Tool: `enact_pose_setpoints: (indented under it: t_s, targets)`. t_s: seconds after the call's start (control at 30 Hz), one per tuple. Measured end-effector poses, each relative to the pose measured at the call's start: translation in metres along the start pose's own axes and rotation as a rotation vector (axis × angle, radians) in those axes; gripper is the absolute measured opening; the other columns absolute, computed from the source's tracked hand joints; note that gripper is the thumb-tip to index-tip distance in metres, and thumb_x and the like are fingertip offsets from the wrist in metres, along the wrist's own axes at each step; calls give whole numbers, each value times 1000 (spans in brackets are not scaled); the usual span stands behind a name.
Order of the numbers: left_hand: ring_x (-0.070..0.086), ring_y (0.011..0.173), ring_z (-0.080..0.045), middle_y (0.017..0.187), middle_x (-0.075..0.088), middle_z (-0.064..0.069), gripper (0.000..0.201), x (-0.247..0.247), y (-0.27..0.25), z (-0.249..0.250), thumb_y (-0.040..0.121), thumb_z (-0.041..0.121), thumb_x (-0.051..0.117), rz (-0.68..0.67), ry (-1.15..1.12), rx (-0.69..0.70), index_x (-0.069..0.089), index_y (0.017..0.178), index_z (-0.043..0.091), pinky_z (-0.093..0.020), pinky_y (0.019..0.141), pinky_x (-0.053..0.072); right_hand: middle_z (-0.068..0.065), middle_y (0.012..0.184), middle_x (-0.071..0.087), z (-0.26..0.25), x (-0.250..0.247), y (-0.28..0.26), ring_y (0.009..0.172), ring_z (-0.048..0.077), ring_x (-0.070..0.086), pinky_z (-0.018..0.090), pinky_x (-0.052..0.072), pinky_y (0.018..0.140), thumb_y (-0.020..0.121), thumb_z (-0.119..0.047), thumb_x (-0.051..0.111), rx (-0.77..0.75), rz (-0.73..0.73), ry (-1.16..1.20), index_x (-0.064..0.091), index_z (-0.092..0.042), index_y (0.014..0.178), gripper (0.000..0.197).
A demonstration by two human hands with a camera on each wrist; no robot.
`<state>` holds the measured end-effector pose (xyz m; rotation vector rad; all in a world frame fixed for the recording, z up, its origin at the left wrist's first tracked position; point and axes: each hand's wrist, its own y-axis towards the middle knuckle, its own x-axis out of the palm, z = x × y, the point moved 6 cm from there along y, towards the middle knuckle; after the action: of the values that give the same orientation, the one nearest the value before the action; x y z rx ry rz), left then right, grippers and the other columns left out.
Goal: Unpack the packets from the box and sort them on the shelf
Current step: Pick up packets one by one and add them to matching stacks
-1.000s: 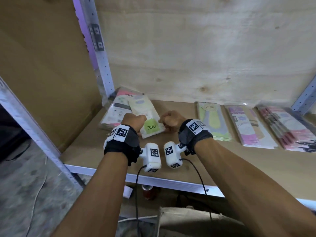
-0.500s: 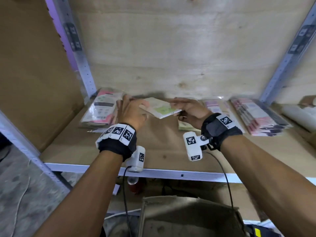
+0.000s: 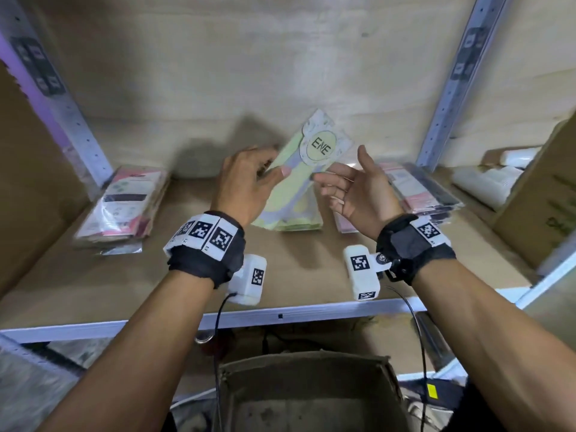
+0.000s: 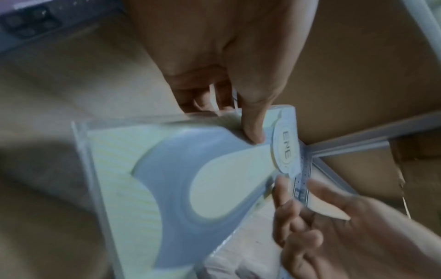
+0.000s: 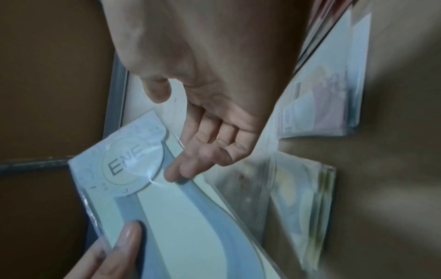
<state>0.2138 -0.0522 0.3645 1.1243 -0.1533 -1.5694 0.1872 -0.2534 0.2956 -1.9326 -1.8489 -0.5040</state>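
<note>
Left hand (image 3: pixel 246 185) pinches the pale green clear-wrapped "ENE" packet (image 3: pixel 307 160) in the air above the wooden shelf (image 3: pixel 296 275); right hand (image 3: pixel 358 191) is loose, fingertips on its edge. One-sided pinch on slippery wrap: may slip, missing the matching green stack (image 3: pixel 296 218).

Plywood-backed rack bay, dimly lit.
A plywood wall (image 3: pixel 249 57) stands behind grey slotted uprights (image 3: pixel 448 88); below them, the white front rail (image 3: pixel 280 316) and a concrete floor (image 3: pixel 28 388).
</note>
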Motion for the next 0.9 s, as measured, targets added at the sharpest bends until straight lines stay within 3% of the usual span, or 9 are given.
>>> enact_pose_setpoints:
  t_s: [0.1,0.17,0.3,0.37,0.47,0.53,0.6,0.7,0.9]
  targets:
    - [64,74,-4,85,75,7,6,21,-3,-18,90,24,69,-66,-348,-216,75,89,22,-20,75,50,7,76,63,-2,-2,-1,61,18,48,26,31,56,90,-46,64,-74,11,-175,66,-19,86,27]
    - [65,83,-9,92,75,5,9,37,-11,-36,90,24,71,-88,-513,-378,76,93,18,-26,84,50,11,72,46,-2,-2,-3,60,16,35,30,24,55,87,-33,74,-130,1,-392,73,-15,83,18]
    - [69,106,-26,110,75,-5,23,61,-32,-57,90,28,71,-89,-716,-642,75,106,12,-44,103,49,13,84,50,16,-7,-4,70,22,47,30,39,61,84,-39,75,-83,-44,-804,60,-1,93,42]
    - [68,108,-26,113,74,-7,25,71,-39,-62,91,26,71,-90,-763,-738,73,110,10,-49,105,46,12,87,58,30,-15,-2,78,22,56,31,43,72,87,-35,73,21,-76,-830,62,-12,94,27]
    - [70,106,-25,110,75,-5,25,81,-45,-65,93,25,67,-114,-823,-816,72,112,10,-41,96,54,-16,88,47,41,-25,1,82,1,46,22,37,75,88,-31,72,133,-74,-766,47,-35,89,26]
    - [70,107,-25,110,75,-5,31,80,-45,-70,95,30,65,-78,-863,-867,69,117,10,-37,92,56,-14,111,53,42,-28,0,109,5,51,22,36,96,88,-27,73,152,-66,-718,52,-20,127,45]
    - [67,111,-27,116,73,-8,38,72,-46,-79,93,36,66,9,-863,-919,67,121,10,-42,98,52,-9,134,49,43,-29,-1,129,9,44,25,30,107,87,-28,74,166,-88,-739,37,-11,149,74]
    - [70,102,-24,114,74,-8,41,56,-45,-94,89,39,70,100,-840,-937,68,119,12,-38,90,56,1,140,55,44,-27,-5,133,14,48,32,29,117,84,-32,76,166,-107,-819,49,-19,140,64]
    - [72,72,-15,96,77,-11,46,35,-49,-111,86,42,72,1,-647,-900,71,106,1,-25,61,56,5,113,69,42,-27,-6,115,19,61,42,37,114,81,-46,75,128,-132,-981,66,-27,115,40]
